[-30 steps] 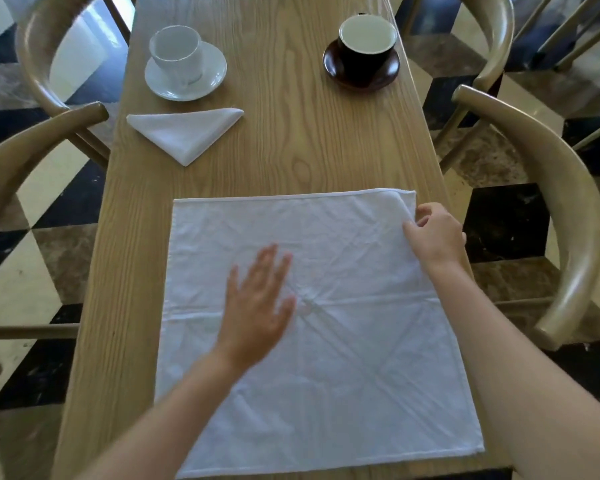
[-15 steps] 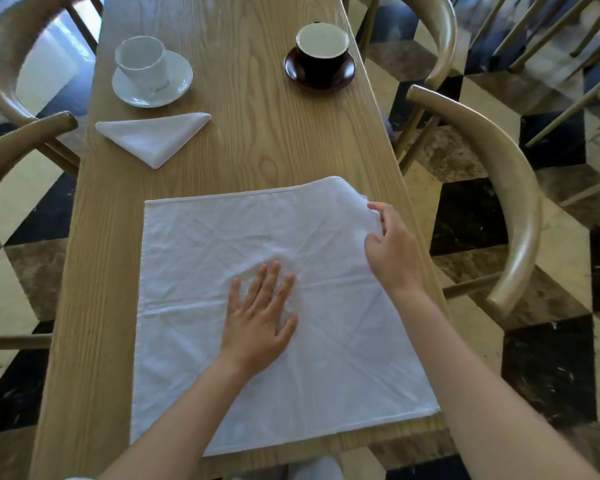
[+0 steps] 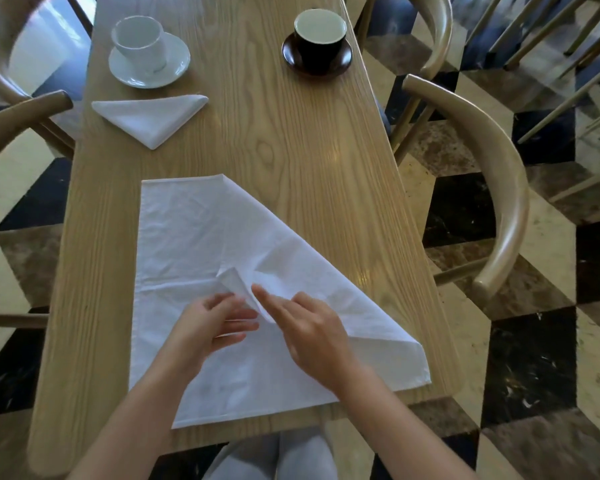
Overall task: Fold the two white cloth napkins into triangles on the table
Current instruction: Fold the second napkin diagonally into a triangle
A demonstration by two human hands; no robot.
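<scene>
— Fingers first?
— Left hand (image 3: 208, 327) fingers pinch the turned-over corner of the large white cloth napkin (image 3: 194, 237); right hand (image 3: 309, 332) lies beside it on the cloth, forefinger straight, other fingers loosely bent.
— Where is that napkin?
— Near end of the long light wooden table (image 3: 291, 133), far right corner folded diagonally to the middle.
— The second?
— Small white folded triangle napkin (image 3: 151, 116), far left, just before a white cup and saucer (image 3: 146, 50). A black cup on a dark brown saucer (image 3: 317, 43) stands opposite.
</scene>
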